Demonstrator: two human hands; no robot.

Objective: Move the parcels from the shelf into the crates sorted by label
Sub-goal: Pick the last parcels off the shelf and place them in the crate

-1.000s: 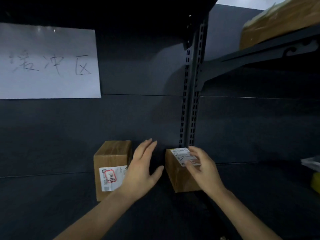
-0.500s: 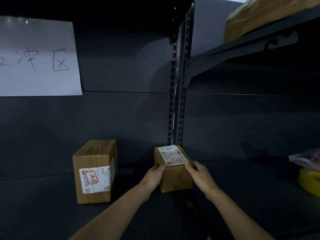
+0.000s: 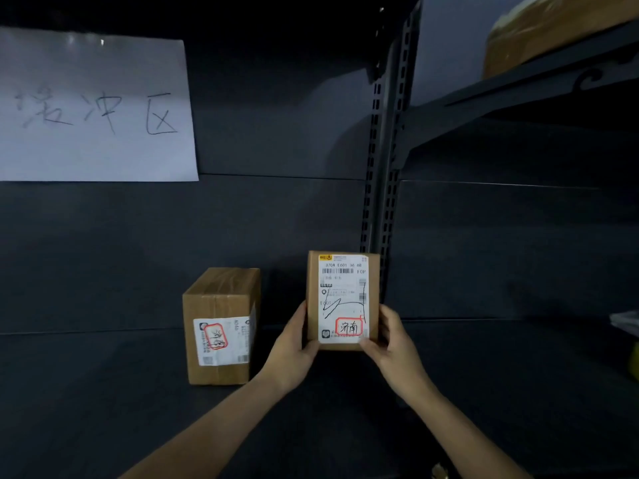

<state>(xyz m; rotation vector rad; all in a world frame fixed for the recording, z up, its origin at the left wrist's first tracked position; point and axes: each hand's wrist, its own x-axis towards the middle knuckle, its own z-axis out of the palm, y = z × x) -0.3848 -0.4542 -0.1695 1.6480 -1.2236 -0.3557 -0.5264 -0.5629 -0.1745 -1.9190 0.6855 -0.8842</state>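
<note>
A small brown parcel [image 3: 342, 288] is held up above the dark shelf [image 3: 103, 392], its white label facing me with a red-boxed handwritten mark at the bottom. My left hand [image 3: 292, 350] grips its lower left edge and my right hand [image 3: 394, 344] grips its lower right edge. A second brown parcel [image 3: 221, 326] stands on the shelf to the left, its label with a red-boxed mark on the front face.
A white paper sign [image 3: 93, 108] with handwriting hangs on the back panel at upper left. A slotted upright post [image 3: 383, 160] divides the shelving. A wrapped brown package [image 3: 549, 29] lies on the upper right shelf. Something yellow [image 3: 634, 364] shows at the right edge.
Both hands closed on the right parcel, lifted it off the shelf and tilted its label toward me. The left parcel has stayed where it was.
</note>
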